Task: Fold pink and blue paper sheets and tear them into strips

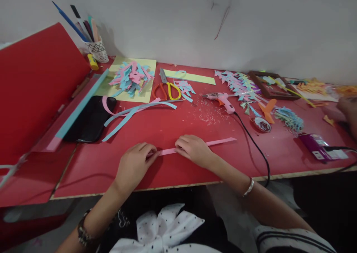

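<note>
A long pink paper strip (222, 141) lies across the red table in front of me. My left hand (135, 162) is closed on its left end, thumb and fingers pinched together. Farther right along the same strip, my right hand (193, 150) grips it with bent fingers, and the strip's free end reaches out past that hand to the right. Behind my hands lie loose blue paper strips (122, 125) and a curled pink one, partly over a black phone (93, 119).
Scissors (166, 89) and a pile of folded pink and blue paper pieces (132, 78) lie at the back. A pink glue gun (221, 99) trails its cord over the front edge. At right are a purple power adapter (319, 146) and another person's hand (348, 111).
</note>
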### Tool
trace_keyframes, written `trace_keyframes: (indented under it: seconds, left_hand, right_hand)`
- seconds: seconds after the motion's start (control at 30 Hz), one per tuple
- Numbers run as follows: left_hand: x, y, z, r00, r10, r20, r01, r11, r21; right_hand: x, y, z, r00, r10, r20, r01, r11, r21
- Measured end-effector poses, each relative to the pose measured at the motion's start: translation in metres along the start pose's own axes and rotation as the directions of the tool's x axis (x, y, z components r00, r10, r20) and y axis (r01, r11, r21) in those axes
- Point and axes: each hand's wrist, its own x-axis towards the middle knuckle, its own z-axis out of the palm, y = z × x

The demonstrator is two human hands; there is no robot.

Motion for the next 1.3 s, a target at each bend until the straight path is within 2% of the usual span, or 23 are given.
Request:
trace_keyframes:
  seconds: [0.33, 0.5, 0.63, 0.7, 0.77, 0.87, 0.97, 1.07, 1.3]
  left_hand:
    - [0.0, 0.001, -0.001, 1.0, 0.029, 0.007, -0.03, 0.998, 0.056]
    - [-0.002, -0.005, -0.002, 0.998, 0.04, 0.039, -0.039, 0.999, -0.023]
    - [-0.004, -0.014, 0.0, 0.997, 0.075, 0.017, -0.074, 0.995, -0.065]
    - [-0.005, -0.015, 0.0, 0.993, 0.116, -0.002, -0.116, 0.993, -0.02]
    - [-0.007, -0.012, -0.001, 0.987, 0.159, -0.014, -0.156, 0.982, 0.108]
    - [-0.01, 0.0, -0.005, 0.951, 0.295, 0.091, -0.309, 0.906, 0.288]
    - [-0.012, 0.014, -0.007, 0.881, 0.399, 0.253, -0.464, 0.83, 0.31]
    - [-0.014, 0.023, -0.004, 0.896, 0.336, 0.289, -0.424, 0.84, 0.339]
    - [-0.017, 0.037, 0.004, 0.948, 0.225, 0.227, -0.294, 0.892, 0.343]
  right_hand:
    - [0.007, -0.004, -0.011, 0.986, 0.071, 0.151, -0.063, 0.996, -0.062]
    - [0.008, -0.003, -0.011, 0.986, 0.061, 0.157, -0.051, 0.996, -0.067]
    - [0.007, -0.002, -0.011, 0.988, 0.054, 0.147, -0.045, 0.997, -0.067]
    - [0.007, -0.002, -0.011, 0.989, 0.048, 0.139, -0.039, 0.997, -0.071]
    - [0.007, -0.002, -0.012, 0.99, 0.038, 0.132, -0.029, 0.997, -0.074]
    - [0.006, -0.002, -0.011, 0.993, 0.023, 0.116, -0.014, 0.997, -0.076]
    - [0.006, -0.001, -0.008, 0.996, 0.015, 0.089, -0.007, 0.996, -0.085]
    - [0.005, 0.001, -0.004, 0.999, -0.011, 0.051, 0.015, 0.997, -0.071]
    - [-0.012, 0.023, 0.002, 0.992, -0.087, -0.086, 0.09, 0.995, 0.035]
